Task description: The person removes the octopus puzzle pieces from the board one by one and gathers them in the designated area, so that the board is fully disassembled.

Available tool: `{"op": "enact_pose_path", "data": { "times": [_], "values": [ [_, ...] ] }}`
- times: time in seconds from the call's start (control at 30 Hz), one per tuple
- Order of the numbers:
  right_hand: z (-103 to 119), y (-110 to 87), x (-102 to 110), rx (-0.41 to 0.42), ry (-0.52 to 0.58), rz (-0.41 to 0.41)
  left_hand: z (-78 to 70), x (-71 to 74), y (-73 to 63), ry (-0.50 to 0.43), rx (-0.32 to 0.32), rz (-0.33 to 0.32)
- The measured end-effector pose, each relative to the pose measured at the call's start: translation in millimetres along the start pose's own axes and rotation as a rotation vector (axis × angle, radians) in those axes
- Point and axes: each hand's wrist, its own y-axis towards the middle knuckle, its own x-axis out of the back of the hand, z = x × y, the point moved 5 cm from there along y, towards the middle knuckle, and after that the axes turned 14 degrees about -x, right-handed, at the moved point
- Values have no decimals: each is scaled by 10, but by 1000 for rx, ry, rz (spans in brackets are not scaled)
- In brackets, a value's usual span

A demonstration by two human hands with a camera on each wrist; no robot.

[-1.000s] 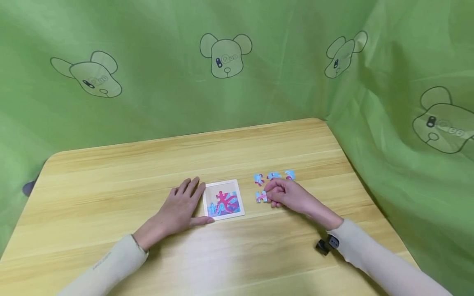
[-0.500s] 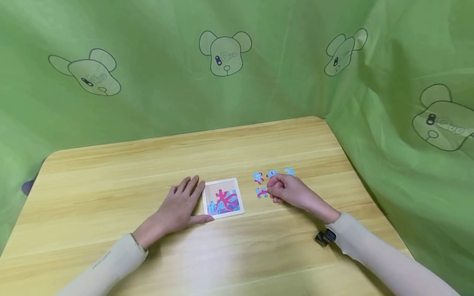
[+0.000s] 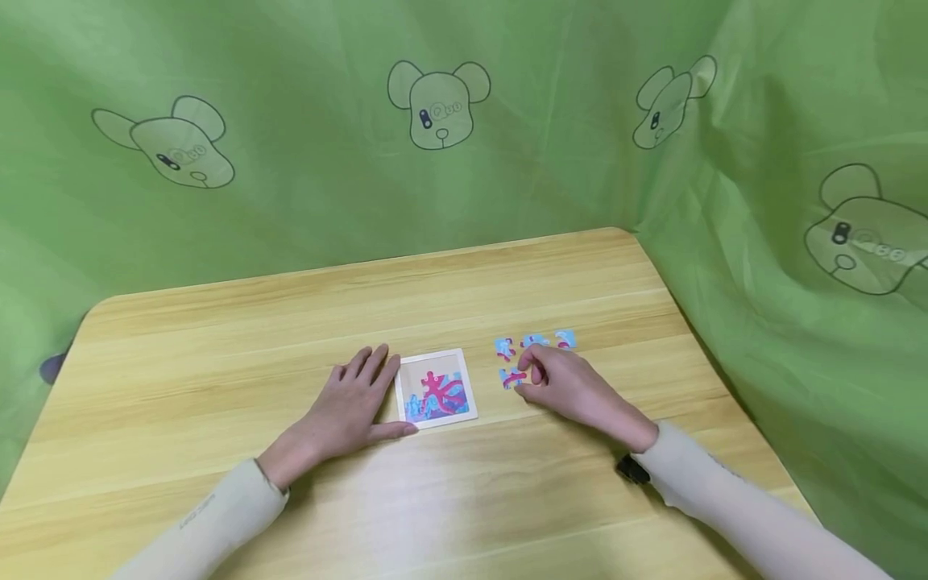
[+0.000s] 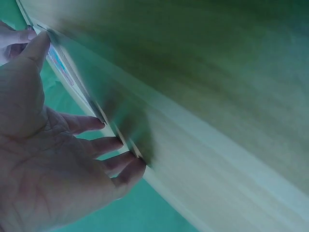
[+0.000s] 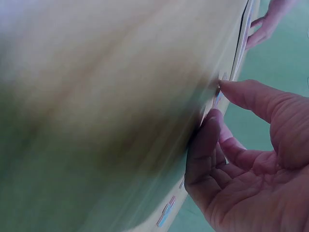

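Your left hand (image 3: 351, 409) is laid flat and spread along the square puzzle frame (image 3: 470, 387), fingers pretty much straight at its left edge and thumb by the near corner — not wrapped round anything. The frame's a shallow tray with a pale, smooth-looking rim, and the picture section (image 3: 442, 396) inside fills the lower part: knobbly jigsaw outlines, a pink octopus-like shape, blue bits and a purple bottom. Above that you've got plain tan backing (image 3: 416, 373) showing. Your right hand (image 3: 569, 385) is well curled, with thumb and forefinger a little apart at the right end of a flat pink-and-blue puzzle piece (image 3: 510, 379) — I can't tell if you've really got a grip on it. That piece is on the table right of the frame, and three more loose pieces (image 3: 534, 341) sit in a row just beyond it, all tabs and notches. Table (image 3: 435, 310) is yellowish wood grain with a soft shine, and the green cloth (image 3: 304, 161) behind is creased, with bear-head outlines.
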Motion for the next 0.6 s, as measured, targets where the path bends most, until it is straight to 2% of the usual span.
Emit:
{"op": "enact_pose_path", "data": {
  "times": [0.3,0.4,0.6],
  "values": [
    [9,39,5,0,13,7,-2,4,-22,-8,-2,-17],
    [10,50,0,-2,13,9,32,-44,-36,-7,-8,-41],
    [-6,-23,-20,-66,19,-3,15,-25,-18,-18,-16,-41]
  ]
}}
